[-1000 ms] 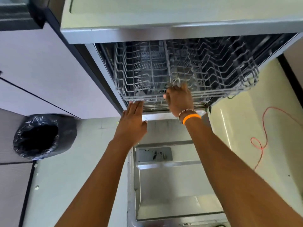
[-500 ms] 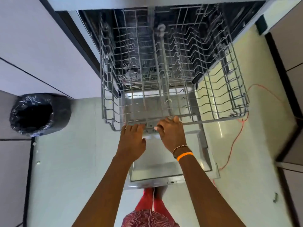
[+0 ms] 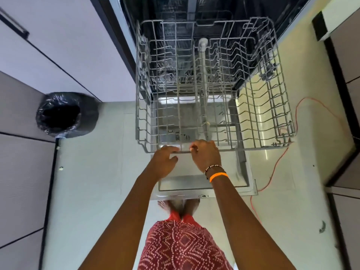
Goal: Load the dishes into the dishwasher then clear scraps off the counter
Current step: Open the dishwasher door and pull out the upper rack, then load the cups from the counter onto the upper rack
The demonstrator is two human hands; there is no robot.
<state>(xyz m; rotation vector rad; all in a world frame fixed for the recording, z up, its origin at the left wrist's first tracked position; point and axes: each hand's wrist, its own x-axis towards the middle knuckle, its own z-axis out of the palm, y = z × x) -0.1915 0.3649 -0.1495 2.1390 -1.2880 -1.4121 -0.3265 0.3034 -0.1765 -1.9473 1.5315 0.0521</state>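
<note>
**Rack pulled out over open dishwasher door**

Wire rack point(image 3: 214, 84) sticking far out of the dishwasher point(image 3: 214, 8), hanging above the flat open door point(image 3: 239, 172). No dishes seen in the rack.

Right hand point(image 3: 206, 155) at the middle of the rack's front bar, fingers curled over the wire and gripping it. Left hand point(image 3: 164, 162) just beside it, at its 9 o'clock, fingers bent over the same front bar; hard to tell for sure how tight that hold is. Orange band point(image 3: 218, 176) and bead bracelet point(image 3: 213, 168) on the right wrist.

Black bin point(image 3: 64, 114) with a shiny bag on the floor at 9 o'clock from the rack, well apart from it. Orange cord point(image 3: 276, 168) lying in loops on the pale floor point(image 3: 87, 191) at 3 o'clock from the door. Pale cupboard fronts point(image 3: 58, 45) at 10 o'clock. Red patterned clothes point(image 3: 181, 248) and feet point(image 3: 181, 206) at 6 o'clock, close to the near edge of the door.
</note>
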